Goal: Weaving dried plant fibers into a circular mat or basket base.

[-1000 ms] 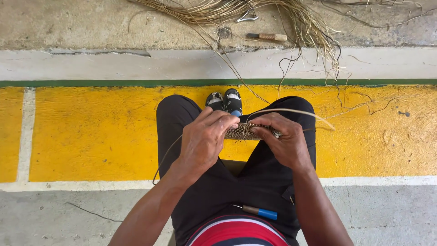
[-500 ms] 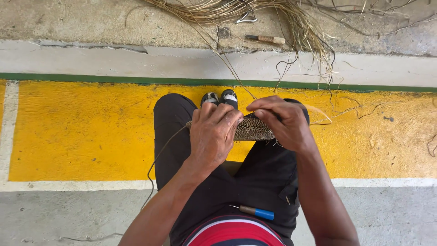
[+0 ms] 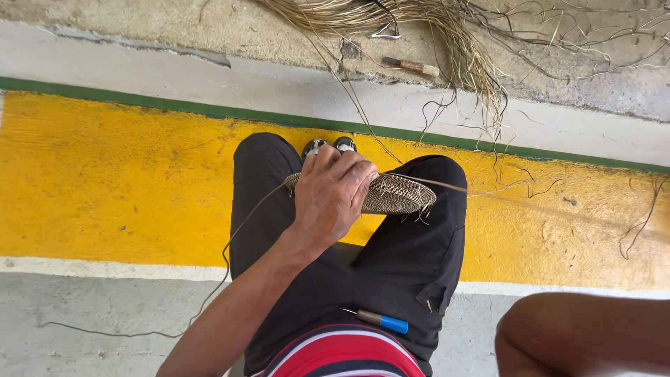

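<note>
My left hand (image 3: 331, 195) is closed over the left part of a small flat woven disc (image 3: 399, 194) of tan fibre, held above my knees in black trousers (image 3: 391, 272). Thin loose strands run from the disc: one to the right (image 3: 450, 186) and one (image 3: 227, 258) that curves down past my left leg to the floor. Of my right arm only a bent part (image 3: 579, 335) shows at the bottom right corner; its hand is out of view. The toes of my shoes (image 3: 328, 145) peek out just beyond the disc.
A bundle of dried fibres (image 3: 419, 21) lies on the concrete at the top, with a wooden-handled tool (image 3: 412, 66) beside it. A blue-capped pen (image 3: 380, 321) sits at my waist. Beneath my legs lies a yellow painted band (image 3: 118, 181) edged by a green stripe.
My right hand has let go of the woven disc and pulled back out of view to the right. My left hand now holds the disc alone.
</note>
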